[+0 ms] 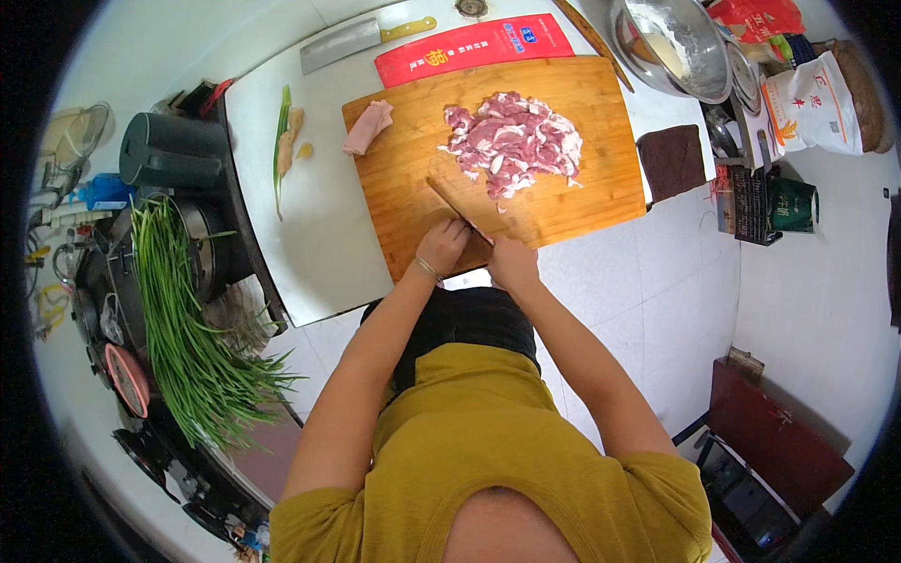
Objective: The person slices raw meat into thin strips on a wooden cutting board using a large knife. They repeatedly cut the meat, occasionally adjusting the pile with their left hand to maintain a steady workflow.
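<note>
Mustard-yellow cloth shirt; right hand is gripping 1 broad-bladed metal knife; left hand, hold unclear, is curling beside it; sliced red-and-white meat is lying on rectangular wooden board, seemingly done, beige ginger remaining unsliced.

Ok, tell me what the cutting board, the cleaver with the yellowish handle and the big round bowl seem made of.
Cutting board: probably wood or bamboo, smooth, judging by its streaky honey colour. Cleaver blade: metal, likely steel, from its grey sheen; its handle could be wood or plastic. Bowl: seemingly polished stainless steel, given its silvery reflections.
</note>
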`<action>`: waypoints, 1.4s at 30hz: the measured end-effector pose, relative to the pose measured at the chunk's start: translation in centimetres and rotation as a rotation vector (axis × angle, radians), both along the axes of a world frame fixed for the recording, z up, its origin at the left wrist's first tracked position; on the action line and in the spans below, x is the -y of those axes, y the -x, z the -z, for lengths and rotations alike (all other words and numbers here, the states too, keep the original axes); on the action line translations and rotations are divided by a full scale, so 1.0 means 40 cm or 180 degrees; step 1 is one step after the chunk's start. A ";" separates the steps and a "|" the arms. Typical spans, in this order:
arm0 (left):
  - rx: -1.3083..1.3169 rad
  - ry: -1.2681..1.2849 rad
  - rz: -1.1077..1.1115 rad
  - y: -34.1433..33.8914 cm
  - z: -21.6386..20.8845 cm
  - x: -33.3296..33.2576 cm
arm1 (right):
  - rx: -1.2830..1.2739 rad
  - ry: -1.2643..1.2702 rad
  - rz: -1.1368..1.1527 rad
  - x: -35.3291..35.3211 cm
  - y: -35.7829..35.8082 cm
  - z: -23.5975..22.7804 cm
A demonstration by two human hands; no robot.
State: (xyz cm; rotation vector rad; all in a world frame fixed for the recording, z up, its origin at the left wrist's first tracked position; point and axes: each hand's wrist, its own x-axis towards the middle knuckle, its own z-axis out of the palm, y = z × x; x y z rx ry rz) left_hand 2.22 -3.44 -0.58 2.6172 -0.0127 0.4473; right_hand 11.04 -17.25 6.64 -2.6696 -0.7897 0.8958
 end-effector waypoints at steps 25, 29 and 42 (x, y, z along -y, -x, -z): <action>-0.0049 0.0030 -0.0822 -0.085 -0.057 0.034 | 0.0264 -0.0075 0.0285 0.019 -0.146 -0.070; -0.0011 0.0038 -0.0613 -0.079 -0.022 0.034 | 0.0240 -0.0113 0.0289 0.033 -0.103 -0.042; 0.0350 -0.0023 -0.0114 -0.075 -0.001 -0.019 | -0.0085 0.0026 -0.0026 0.000 -0.066 -0.031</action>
